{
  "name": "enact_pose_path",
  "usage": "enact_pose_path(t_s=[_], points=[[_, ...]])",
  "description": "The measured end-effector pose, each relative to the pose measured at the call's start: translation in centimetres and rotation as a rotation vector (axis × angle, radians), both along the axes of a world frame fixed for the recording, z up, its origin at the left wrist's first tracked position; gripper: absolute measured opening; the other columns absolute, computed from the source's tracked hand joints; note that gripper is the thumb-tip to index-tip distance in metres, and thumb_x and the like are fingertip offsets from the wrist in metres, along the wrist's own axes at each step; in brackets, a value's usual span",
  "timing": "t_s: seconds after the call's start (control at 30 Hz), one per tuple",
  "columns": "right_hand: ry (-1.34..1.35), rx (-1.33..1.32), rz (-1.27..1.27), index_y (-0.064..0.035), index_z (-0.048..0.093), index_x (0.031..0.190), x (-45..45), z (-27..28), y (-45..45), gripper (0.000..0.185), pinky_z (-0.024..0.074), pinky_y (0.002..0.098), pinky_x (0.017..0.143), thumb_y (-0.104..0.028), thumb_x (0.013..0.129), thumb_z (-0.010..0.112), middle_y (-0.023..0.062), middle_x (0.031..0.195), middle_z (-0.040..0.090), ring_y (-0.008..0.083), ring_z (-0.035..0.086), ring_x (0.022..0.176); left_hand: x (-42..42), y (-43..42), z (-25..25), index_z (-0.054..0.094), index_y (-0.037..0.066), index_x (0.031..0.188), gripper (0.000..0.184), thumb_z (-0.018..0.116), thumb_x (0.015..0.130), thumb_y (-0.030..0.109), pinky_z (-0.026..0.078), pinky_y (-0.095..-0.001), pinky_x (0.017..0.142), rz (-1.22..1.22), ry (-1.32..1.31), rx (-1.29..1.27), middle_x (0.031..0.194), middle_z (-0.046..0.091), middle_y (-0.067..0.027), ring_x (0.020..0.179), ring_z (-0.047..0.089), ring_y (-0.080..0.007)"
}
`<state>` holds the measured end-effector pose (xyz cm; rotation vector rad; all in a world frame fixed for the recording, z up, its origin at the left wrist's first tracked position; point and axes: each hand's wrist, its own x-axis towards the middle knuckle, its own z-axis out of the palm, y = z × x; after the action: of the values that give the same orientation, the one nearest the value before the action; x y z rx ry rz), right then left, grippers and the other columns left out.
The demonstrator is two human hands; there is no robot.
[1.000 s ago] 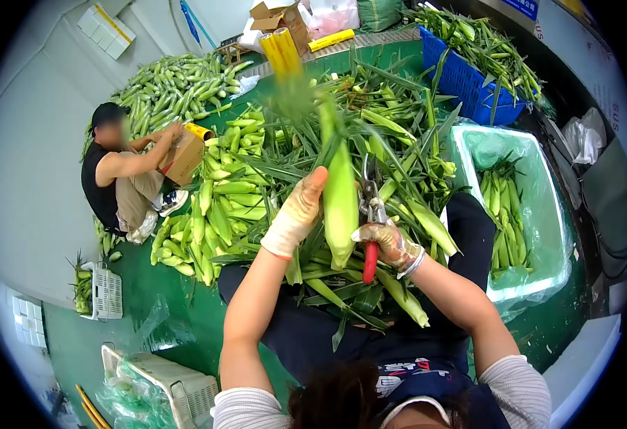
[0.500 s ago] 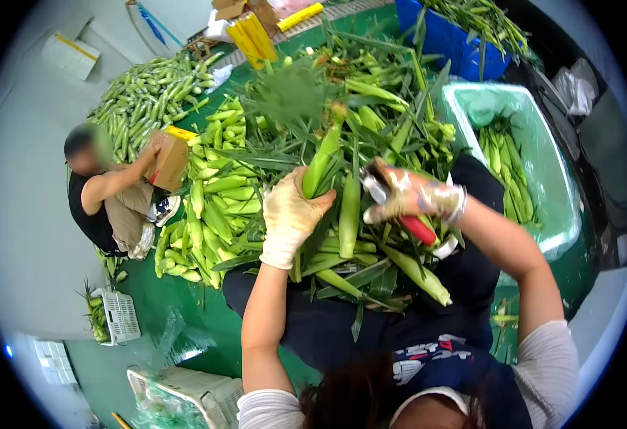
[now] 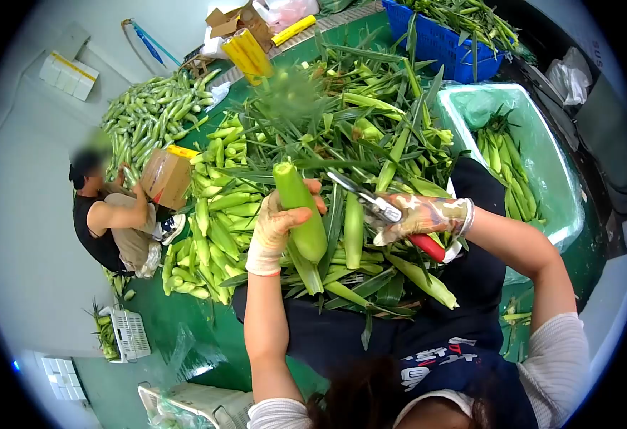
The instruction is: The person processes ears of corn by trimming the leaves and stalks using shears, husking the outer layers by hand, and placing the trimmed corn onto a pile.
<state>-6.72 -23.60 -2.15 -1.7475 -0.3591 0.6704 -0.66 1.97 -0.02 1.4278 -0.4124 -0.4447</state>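
My left hand (image 3: 279,232), in a pale work glove, is wrapped round a green ear of corn (image 3: 300,214). The ear stands nearly upright, its pale cut end at the top. Just to the right, my right hand (image 3: 417,218), in a patterned glove, grips what look like pruning shears (image 3: 381,209) with a red handle. Their dark blade points up and left towards the ear, apart from it. Beneath both hands lie loose husk leaves (image 3: 374,282) and more ears, among them one corn ear (image 3: 422,281) near my lap.
A heap of leafy corn (image 3: 356,93) rises ahead, with trimmed ears (image 3: 217,222) piled at its left. On the right stands a plastic-lined white bin (image 3: 567,207) holding corn; behind it is a blue crate (image 3: 446,61). A co-worker (image 3: 113,214) sits at left beside a cardboard box (image 3: 167,179).
The ear in my left hand has turned over: its brown silk end was up, and now the cut end is. The shears' blade now points towards it.
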Motion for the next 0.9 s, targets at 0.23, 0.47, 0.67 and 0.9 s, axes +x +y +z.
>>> enact_pose_path(t_s=[0.23, 0.47, 0.67, 0.9], points=[[0.071, 0.199, -0.103, -0.0018, 0.058, 0.082, 0.8, 3.0, 0.9, 0.028, 0.0458, 0.0241, 0.054, -0.025, 0.077, 0.073, 0.0029, 0.072, 0.061, 0.0099, 0.057, 0.061, -0.9, -0.4, -1.5, 0.054, -0.008, 0.109, 0.063, 0.065, 0.061, 0.032, 0.051, -0.0341, 0.068, -0.177, 0.214, -0.108, 0.085, 0.065, -0.0160, 0.077, 0.062, -0.0252], [0.022, 0.177, -0.644, -0.0014, 0.062, 0.093, -5.6, -2.0, -13.9, 0.034, 0.0485, 0.0266, 0.062, -0.031, 0.080, 0.072, 0.0031, 0.079, 0.062, 0.0086, 0.057, 0.074, 8.8, 14.2, -1.1, 0.050, 0.001, 0.125, 0.046, 0.057, 0.088, 0.026, 0.045, -0.0358, 0.091, 0.768, 0.182, -0.250, 0.113, 0.059, -0.0142, 0.102, 0.057, -0.0243], [0.386, -0.654, -1.307, 0.0007, 0.060, 0.080, -11.0, -16.2, -35.8, 0.037, 0.0465, 0.0325, 0.049, -0.035, 0.074, 0.067, 0.0089, 0.063, 0.059, 0.0202, 0.057, 0.054, 18.0, 13.9, -6.9, 0.050, 0.001, 0.126, 0.046, 0.052, 0.090, 0.030, 0.042, -0.0362, 0.094, 0.886, 0.117, 0.164, 0.116, 0.058, -0.0152, 0.107, 0.054, -0.0252], [0.724, -1.433, -1.016, -0.0083, 0.065, 0.108, -15.7, -32.2, -44.2, 0.039, 0.0517, 0.0377, 0.081, -0.030, 0.076, 0.061, 0.0139, 0.109, 0.065, 0.0281, 0.064, 0.097, 23.3, 7.5, -10.0, 0.050, 0.000, 0.127, 0.047, 0.047, 0.093, 0.033, 0.039, -0.0366, 0.097, 0.699, -0.065, 0.610, 0.119, 0.057, -0.0164, 0.112, 0.051, -0.0262]])
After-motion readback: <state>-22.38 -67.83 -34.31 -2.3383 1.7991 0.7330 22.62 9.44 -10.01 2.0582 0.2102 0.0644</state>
